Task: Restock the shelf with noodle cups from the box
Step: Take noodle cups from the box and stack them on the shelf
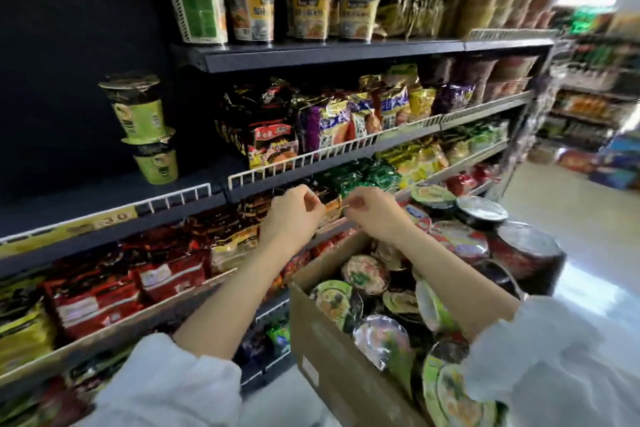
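A: Where are the noodle cups sitting for you right now?

B: Most are lying piled in the cardboard box at your near right, lids up or tipped on their sides, with bowl-type ones heaped on its far side. That is keeping them within reach of either arm. Two green cups are already standing stacked on the dark shelf at far left, behind the white wire rail, which is there to stop stock from sliding off.

A: And what are my hands doing?

B: You are holding both raised between the box and the shelves, neither one gripping a cup. Your left hand is curling its fingers as if pinching something thin; your right hand is doing the same just beside it. The frame is blurring there, so I cannot tell what, if anything, is between them, perhaps a small strip or wrapper.

A: Why is the bay beside those two cups standing mostly bare?

B: My guess is that it is waiting for the box's cups, since the noodle packets are filling the bays to its right.
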`<state>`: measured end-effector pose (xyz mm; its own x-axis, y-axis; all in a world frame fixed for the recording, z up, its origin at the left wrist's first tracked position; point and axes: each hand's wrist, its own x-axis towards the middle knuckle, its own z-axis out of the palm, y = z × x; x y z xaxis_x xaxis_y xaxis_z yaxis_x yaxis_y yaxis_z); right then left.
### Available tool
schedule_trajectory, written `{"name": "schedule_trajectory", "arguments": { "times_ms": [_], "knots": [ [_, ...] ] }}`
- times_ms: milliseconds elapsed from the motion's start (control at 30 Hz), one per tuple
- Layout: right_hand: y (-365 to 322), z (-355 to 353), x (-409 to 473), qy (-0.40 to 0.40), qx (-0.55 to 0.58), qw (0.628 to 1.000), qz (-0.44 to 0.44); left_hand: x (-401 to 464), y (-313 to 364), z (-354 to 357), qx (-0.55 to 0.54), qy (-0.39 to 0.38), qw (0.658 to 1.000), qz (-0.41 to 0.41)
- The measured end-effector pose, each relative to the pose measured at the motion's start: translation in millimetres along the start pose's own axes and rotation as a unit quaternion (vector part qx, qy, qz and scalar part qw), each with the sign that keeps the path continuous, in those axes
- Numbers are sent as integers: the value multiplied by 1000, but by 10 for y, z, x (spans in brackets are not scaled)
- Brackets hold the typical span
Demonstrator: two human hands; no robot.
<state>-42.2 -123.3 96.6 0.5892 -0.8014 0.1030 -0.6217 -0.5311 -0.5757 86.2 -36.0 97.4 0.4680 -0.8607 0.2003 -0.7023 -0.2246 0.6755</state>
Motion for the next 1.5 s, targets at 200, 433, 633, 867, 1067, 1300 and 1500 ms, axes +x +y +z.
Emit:
{"name": "schedule_trajectory", "arguments": {
  "times_ms": [200, 433, 633, 867, 1067, 1300, 1500],
  "knots": [
    [1020, -454, -146, -35, -67, 994, 78, -82, 621, 870, 19, -119, 991, 54],
    [1844, -807, -293, -197, -42, 979, 22, -399, 1007, 1583, 27, -335, 942, -20],
    [2077, -896, -597, -290, 67, 955, 5, -756, 982, 1652, 71, -271, 955, -99],
    [2257, -767, -798, -368, 254, 892, 60, -1084, 1054, 1734, -14, -143, 976, -164],
    [2231, -699, -853, -285, 337, 897, 38, -1285, 1161, 1711, -64, -28, 983, -169],
    [1993, -705, -1052, -137, 181, 973, -29, -1635, 1003, 1650, 107, -108, 961, -233],
    [1935, -699, -1230, -45, 98, 990, -94, -1865, 1136, 1847, 331, -101, 924, -159]
  ]
}}
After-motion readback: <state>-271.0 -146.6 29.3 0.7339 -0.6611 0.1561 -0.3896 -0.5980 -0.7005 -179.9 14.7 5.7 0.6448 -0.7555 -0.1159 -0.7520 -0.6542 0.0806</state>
